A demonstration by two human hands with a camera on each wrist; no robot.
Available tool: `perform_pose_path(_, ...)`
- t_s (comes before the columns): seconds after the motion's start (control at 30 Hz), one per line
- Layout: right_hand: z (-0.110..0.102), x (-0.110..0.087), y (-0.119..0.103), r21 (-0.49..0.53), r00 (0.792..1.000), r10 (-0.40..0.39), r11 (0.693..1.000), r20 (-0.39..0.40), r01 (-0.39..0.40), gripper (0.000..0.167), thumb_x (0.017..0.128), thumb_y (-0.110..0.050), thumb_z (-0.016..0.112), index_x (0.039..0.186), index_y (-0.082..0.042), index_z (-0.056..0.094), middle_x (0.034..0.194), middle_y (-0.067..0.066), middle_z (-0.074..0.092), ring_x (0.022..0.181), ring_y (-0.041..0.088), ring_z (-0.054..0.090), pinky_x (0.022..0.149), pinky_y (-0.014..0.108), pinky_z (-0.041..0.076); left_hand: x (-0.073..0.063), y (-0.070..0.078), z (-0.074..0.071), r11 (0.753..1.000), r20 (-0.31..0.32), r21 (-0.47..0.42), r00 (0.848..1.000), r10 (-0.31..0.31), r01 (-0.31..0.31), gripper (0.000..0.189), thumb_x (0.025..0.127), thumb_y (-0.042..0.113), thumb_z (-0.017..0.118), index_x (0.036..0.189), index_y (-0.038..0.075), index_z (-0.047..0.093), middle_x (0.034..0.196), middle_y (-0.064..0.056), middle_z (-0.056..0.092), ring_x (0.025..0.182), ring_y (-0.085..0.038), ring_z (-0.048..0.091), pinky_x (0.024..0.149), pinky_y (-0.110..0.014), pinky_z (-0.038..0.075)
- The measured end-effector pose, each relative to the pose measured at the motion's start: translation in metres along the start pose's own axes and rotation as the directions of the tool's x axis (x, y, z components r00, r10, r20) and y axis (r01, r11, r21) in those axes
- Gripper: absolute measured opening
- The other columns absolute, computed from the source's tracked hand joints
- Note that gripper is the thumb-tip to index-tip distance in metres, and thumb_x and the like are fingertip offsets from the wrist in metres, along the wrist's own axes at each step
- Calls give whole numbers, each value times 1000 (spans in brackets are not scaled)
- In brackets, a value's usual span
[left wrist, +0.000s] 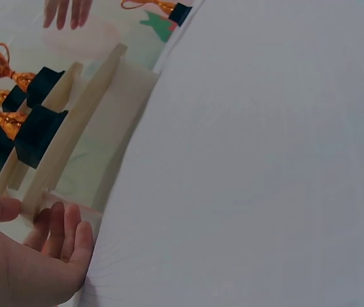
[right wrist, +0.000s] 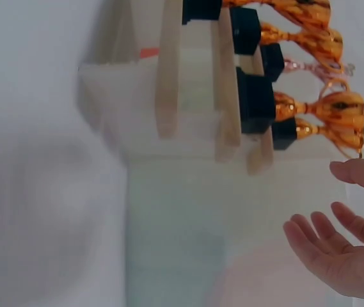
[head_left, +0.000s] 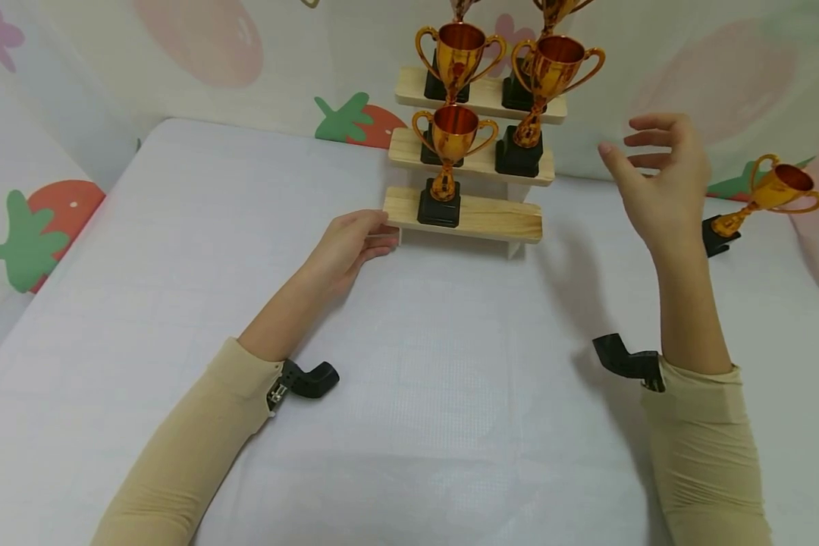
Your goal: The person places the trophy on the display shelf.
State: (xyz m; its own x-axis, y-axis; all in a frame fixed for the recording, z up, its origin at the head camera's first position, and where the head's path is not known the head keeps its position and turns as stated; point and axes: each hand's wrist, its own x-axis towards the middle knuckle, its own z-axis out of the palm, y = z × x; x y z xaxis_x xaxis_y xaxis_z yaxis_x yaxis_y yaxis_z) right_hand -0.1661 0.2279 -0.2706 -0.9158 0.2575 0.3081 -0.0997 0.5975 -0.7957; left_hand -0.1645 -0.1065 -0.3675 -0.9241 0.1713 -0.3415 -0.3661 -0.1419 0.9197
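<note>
A tiered wooden display stand [head_left: 494, 218] with three steps carries several gold trophy cups on black bases. My left hand [head_left: 344, 246] pinches the left end of its lowest step, thumb on top and fingers curled beneath, as the left wrist view also shows. On that step stands one trophy [head_left: 444, 186], toward the left. A further trophy [head_left: 553, 72] occupies the right side of the middle step. My right hand [head_left: 665, 178] is raised in the air right of the stand, holding nothing, thumb and fingers spread apart. In the right wrist view its thumb [right wrist: 354, 171] appears close below a trophy cup [right wrist: 341, 109].
A single trophy [head_left: 771, 193] stands right of my right wrist, its base partly hidden by the forearm. The white-covered table [head_left: 409, 379] reaches back to a curtain [head_left: 293, 68] printed with strawberries and flowers, directly behind the stand.
</note>
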Motion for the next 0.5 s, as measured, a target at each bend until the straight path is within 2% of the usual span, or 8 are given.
perform_pose_path(0.27, -14, 11, 11, 10, 995, 91, 996, -32, -91, 40, 99, -29, 76, 135, -24, 61, 116, -15, 58, 94, 0, 58, 85, 18, 53, 0, -1, -1, 1000, 3, -2, 1000, 12, -12, 45, 115, 15, 42, 153, -8, 43, 122, -11, 57, 100, -14, 62, 114, -34, 50)
perform_pose_path(0.5, -26, 17, 20, -1, 984, 152, 988, -92, -152, 42, 99, -31, 76, 138, -26, 60, 121, -16, 55, 98, -2, 58, 96, 20, 55, 1, 0, -1, 1000, 8, 3, 1000, 3, -3, 46, 115, 17, 41, 154, -7, 42, 123, -11, 57, 100, -13, 62, 111, -32, 52)
